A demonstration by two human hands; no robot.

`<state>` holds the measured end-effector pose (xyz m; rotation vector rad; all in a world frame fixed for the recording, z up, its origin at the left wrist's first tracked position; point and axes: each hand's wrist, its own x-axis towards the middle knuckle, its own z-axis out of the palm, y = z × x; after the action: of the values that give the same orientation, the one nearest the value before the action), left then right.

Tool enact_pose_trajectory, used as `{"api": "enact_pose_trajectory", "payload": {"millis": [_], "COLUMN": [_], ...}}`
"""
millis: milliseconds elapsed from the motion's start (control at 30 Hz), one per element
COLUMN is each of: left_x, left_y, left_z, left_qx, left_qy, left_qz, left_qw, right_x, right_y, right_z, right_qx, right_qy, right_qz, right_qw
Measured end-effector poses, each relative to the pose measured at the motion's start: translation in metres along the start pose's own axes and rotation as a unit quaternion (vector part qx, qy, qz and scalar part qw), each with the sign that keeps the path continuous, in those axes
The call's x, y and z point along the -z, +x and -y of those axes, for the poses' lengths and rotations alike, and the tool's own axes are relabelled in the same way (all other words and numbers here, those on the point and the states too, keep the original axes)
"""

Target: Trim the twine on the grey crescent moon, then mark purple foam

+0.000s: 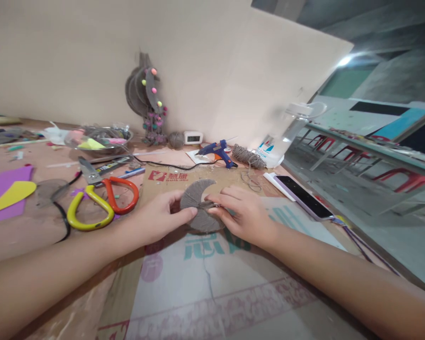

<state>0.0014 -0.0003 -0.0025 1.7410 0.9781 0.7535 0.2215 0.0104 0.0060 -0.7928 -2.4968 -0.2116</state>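
A crescent shape wrapped in grey yarn [197,192] is held upright just above the cardboard, in the middle of the head view. My left hand [165,212] grips its left side, thumb in front and fingers behind. At the crescent's inner curve, the closed fingertips of my right hand [239,212] pinch a short grey length of yarn [208,205]; the fingers partly hide it. A loose yarn strand [208,278] trails below the crescent over the printed sheet [177,293].
Scissors with red and yellow handles [90,208] lie left, near a box cutter [113,165]. Behind are a blue glue gun [217,152], a yarn skein [248,157], a small clock [193,137] and a pom-pom-trimmed hanging [141,92]. A phone [302,196] rests right.
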Motion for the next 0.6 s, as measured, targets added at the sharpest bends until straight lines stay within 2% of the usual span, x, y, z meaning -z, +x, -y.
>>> {"api": "enact_pose_trajectory", "payload": {"millis": [600], "left_x": [0.0006], "left_y": [0.0000], "left_z": [-0.0027], "left_qx": [0.002], "left_qy": [-0.041], "left_qz": [0.012], "left_qw": [0.999], "right_x": [0.0014], "right_y": [0.0007], "right_z": [0.0001], "right_qx": [-0.024], "right_qy": [0.018], "right_qz": [0.001], "right_qw": [1.000]}}
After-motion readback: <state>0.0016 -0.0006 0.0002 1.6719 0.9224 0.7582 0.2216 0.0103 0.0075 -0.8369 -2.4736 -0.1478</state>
